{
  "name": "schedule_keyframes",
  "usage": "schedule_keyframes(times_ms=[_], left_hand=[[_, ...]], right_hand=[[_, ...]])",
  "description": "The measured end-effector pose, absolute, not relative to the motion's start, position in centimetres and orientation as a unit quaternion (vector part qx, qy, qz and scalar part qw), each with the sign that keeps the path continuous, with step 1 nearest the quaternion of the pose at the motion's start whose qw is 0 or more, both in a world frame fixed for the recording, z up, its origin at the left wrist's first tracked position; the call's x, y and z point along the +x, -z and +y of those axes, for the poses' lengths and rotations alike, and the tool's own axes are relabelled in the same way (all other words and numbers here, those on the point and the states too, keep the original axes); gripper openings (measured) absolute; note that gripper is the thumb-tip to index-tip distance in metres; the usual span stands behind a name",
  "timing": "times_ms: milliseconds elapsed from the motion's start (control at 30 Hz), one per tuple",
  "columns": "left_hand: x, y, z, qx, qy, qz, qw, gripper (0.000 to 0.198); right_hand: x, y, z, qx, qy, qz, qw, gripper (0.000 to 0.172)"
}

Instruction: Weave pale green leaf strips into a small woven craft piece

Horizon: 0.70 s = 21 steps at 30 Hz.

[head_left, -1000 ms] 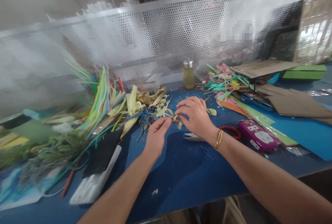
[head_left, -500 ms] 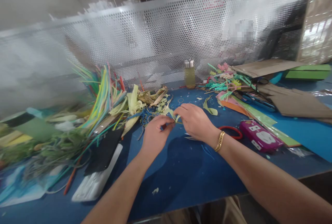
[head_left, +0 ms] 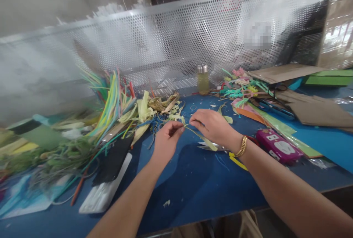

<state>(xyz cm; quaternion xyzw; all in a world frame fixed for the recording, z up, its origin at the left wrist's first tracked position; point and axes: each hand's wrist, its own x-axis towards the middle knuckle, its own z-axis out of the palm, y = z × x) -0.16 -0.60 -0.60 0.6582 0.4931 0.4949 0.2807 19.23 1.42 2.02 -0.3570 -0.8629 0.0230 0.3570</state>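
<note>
Between my two hands runs a narrow pale-green strip of corn husk, its wider tail hanging below my right fingers. My left hand is closed in a pinch on the strip's thin end. My right hand pinches the thin part just to the right, fingertips close to the left ones. Under my right wrist lie open scissors with a yellow handle loop, partly covered by the strip and arm. Another curled husk piece rests behind my right hand. Dried corn husks are heaped beyond my left hand.
Left are a black phone, a white plastic packet and bundled coloured stems. A bottle stands by the perforated metal screen. Right lie a magenta device, coloured paper, cardboard and craft flowers.
My right hand has shifted slightly right and turned. The husk strip now shows stretched between my fingers with its tail hanging, and more of the scissors, including the yellow handle, is visible.
</note>
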Motion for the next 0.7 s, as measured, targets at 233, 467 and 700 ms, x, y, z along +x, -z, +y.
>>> schedule_keyframes(times_ms=[233,467,700], left_hand=[[-0.43,0.48,-0.49,0.666,-0.493,0.510,0.229,0.012],[-0.59,0.65,-0.66,0.678,-0.503,0.479,0.241,0.016],[-0.46,0.47,-0.70,0.696,-0.508,0.462,0.210,0.014]], right_hand=[[19.39,-1.91,1.50,-0.371,-0.022,-0.848,0.378,0.019],[19.44,-2.04,1.54,-0.360,0.020,-0.859,0.363,0.021],[19.14,-2.45,1.11,-0.347,0.035,-0.867,0.357,0.024]])
